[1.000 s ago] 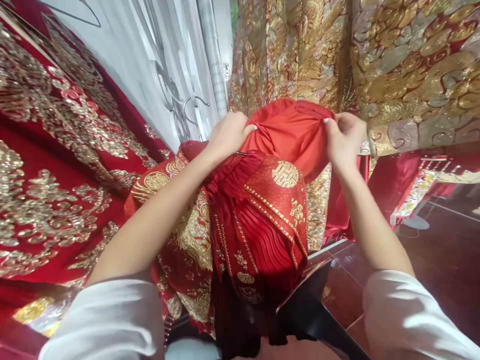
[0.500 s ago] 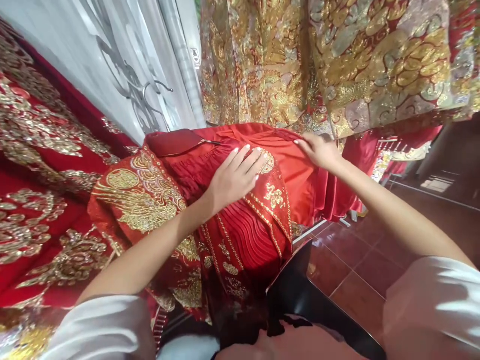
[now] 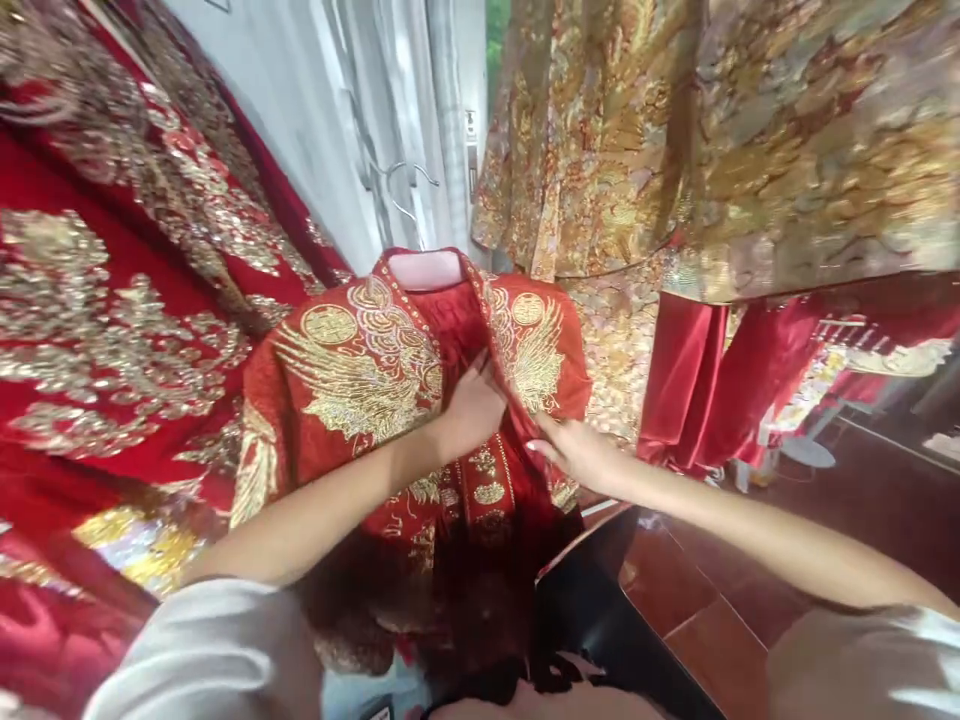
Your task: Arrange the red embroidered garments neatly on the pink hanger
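Observation:
A red jacket with gold phoenix embroidery (image 3: pixel 360 385) hangs in front of me on a hanger with a pale collar piece (image 3: pixel 426 270). My left hand (image 3: pixel 472 405) lies on the jacket's front opening, its fingers slipped along the left panel's edge. My right hand (image 3: pixel 574 452) holds the lower edge of the right panel (image 3: pixel 529 355), fingers pinched on the cloth. A red pleated skirt with gold trim (image 3: pixel 484 490) hangs beneath the jacket, between my forearms.
More red and gold embroidered garments hang at the left (image 3: pixel 90 330) and the upper right (image 3: pixel 720 150). White curtains and a window (image 3: pixel 390 130) are behind. Red satin cloth (image 3: pixel 697 390) hangs to the right above a dark red tiled floor (image 3: pixel 862 510). A black edge (image 3: pixel 600 620) is below.
The red lining that was bunched over the skirt has dropped, and the jacket's two front panels hang down closed. Both hands moved lower to the jacket's front edges. The view shifted.

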`<state>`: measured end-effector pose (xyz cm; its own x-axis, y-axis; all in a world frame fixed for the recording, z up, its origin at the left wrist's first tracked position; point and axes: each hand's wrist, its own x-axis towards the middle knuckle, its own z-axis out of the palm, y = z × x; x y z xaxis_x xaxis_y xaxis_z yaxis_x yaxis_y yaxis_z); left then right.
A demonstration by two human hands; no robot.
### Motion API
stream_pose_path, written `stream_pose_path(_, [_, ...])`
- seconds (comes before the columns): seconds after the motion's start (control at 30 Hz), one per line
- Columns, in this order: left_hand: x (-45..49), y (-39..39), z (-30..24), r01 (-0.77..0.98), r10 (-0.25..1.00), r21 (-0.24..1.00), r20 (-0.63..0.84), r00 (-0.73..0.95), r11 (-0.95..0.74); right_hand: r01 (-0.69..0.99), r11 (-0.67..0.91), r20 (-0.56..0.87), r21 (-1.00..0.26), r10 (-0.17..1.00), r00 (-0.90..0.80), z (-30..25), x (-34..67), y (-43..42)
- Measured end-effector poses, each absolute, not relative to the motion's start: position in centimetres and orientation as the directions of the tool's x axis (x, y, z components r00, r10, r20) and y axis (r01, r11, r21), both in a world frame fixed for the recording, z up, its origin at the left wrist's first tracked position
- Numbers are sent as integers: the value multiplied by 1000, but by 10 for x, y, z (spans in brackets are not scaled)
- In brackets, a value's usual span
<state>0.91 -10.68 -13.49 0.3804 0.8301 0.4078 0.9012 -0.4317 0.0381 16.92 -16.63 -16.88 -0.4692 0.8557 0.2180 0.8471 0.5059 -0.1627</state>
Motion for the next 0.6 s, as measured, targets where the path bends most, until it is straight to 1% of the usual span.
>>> stream_pose_path(0.03, [-9,-120,-129,850,810,46,334,481,-524,830,530,264,-173,837,-479,-164,170,-159])
stream_pose_path(0.07, [-28,-131,-119,780,767,85,270,581,-620,823,543,340,-170,816,-468,-153,170,-151])
stream_pose_path(0.1, [-47,-139,-106,711,719,139,251,648,-689,822,547,435,-155,785,-441,-138,170,-142])
stream_pose_path(0.13, [-64,-145,-90,670,691,183,293,661,-719,822,554,530,-130,740,-415,-119,169,-132])
stream_pose_path(0.17, [-79,-147,-74,670,685,199,391,615,-715,816,570,612,-97,680,-403,-101,167,-119])
stream_pose_path(0.2, [-92,-147,-58,713,686,191,519,510,-675,796,603,670,-56,613,-418,-83,164,-106])
stream_pose_path(0.23, [-102,-143,-46,771,670,166,626,398,-614,762,648,698,-13,551,-457,-68,160,-91])
stream_pose_path(0.27, [-109,-137,-37,830,665,154,683,303,-536,722,691,701,21,505,-503,-58,155,-76])
stream_pose_path(0.3, [-115,-130,-32,879,674,149,702,228,-452,684,728,682,44,479,-553,-51,149,-61])
stream_pose_path(0.33, [-118,-122,-30,915,703,151,690,174,-375,661,749,655,48,476,-587,-47,143,-49])
stream_pose_path(0.4, [-120,-109,-35,947,757,161,644,112,-277,659,752,618,18,510,-599,-47,132,-29])
stream_pose_path(0.47, [-120,-101,-40,949,754,174,650,90,-264,679,733,634,-38,543,-551,-48,124,-20])
stream_pose_path(0.6, [-126,-94,-36,899,657,261,753,39,-352,653,741,724,-157,536,-434,-33,114,-19])
